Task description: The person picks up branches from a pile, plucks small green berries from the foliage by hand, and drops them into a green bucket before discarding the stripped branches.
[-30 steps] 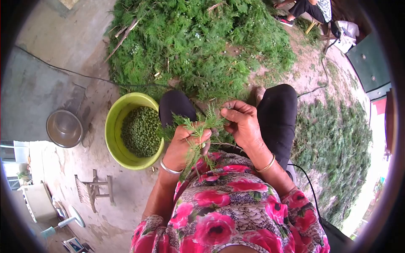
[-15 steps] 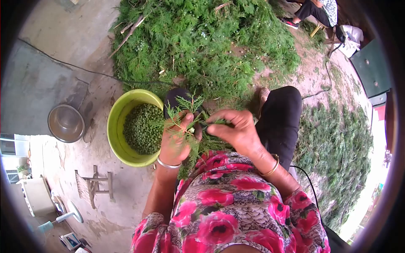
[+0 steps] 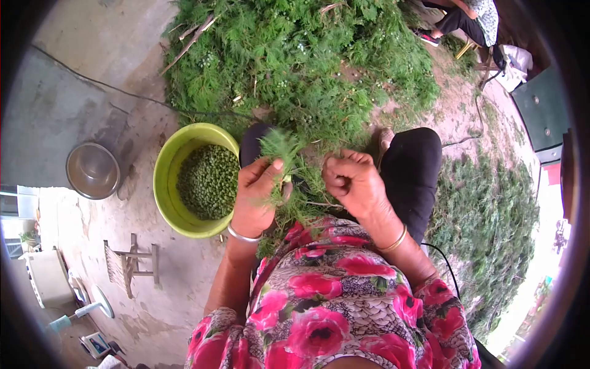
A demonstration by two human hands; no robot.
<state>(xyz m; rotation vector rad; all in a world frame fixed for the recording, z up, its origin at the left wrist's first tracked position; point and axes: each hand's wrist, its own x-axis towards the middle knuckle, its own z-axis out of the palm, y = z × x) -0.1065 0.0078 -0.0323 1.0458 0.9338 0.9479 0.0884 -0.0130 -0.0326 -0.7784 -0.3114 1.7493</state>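
Observation:
My left hand (image 3: 258, 195) is closed round a feathery evergreen sprig (image 3: 280, 146), its top blurred by motion. To its right, my right hand (image 3: 357, 186) is curled with fingers folded in; whatever it holds, if anything, is hidden. More green foliage (image 3: 300, 206) lies on my lap below and between the hands. Close by on the left stands a yellow-green bucket (image 3: 161, 184), partly filled with small round green seed cones (image 3: 208, 183).
A large heap of evergreen branches (image 3: 295, 67) lies ahead, with cut foliage (image 3: 485, 227) spread at right. A metal bowl (image 3: 92, 171) and a small stool (image 3: 130, 264) stand left. A cable (image 3: 147, 97) crosses the ground. Another person (image 3: 464, 21) sits at the upper right.
My right hand has moved right, away from the sprig, and its fingers have curled in. The sprig in my left hand has turned and its tip is blurred.

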